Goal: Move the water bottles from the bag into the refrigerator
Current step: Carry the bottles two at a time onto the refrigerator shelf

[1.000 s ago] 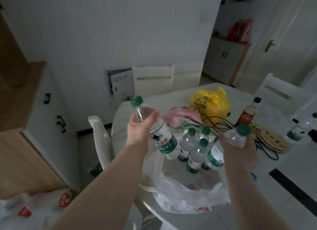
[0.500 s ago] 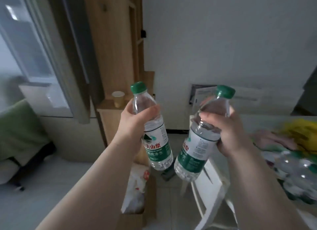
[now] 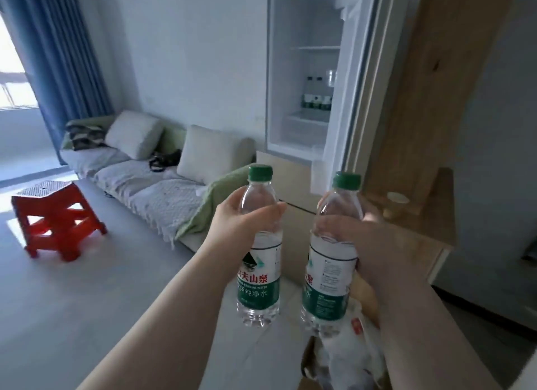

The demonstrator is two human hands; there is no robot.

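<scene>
My left hand grips one clear water bottle with a green cap and a green label, held upright. Beside it, my right hand grips a second water bottle of the same kind, tilted slightly. Ahead and above, the refrigerator stands with its door open and its white inside lit. A few bottles stand on one of its shelves. The bag is out of view.
A sofa with cushions runs along the left wall. A red plastic stool stands on the floor at left. A wooden cabinet with a paper cup is at right. Blue curtains hang at far left.
The view has swung left from the table with the bag, past the wooden cabinet, to the open refrigerator. Both hands still hold their bottles, carried away from the table.
</scene>
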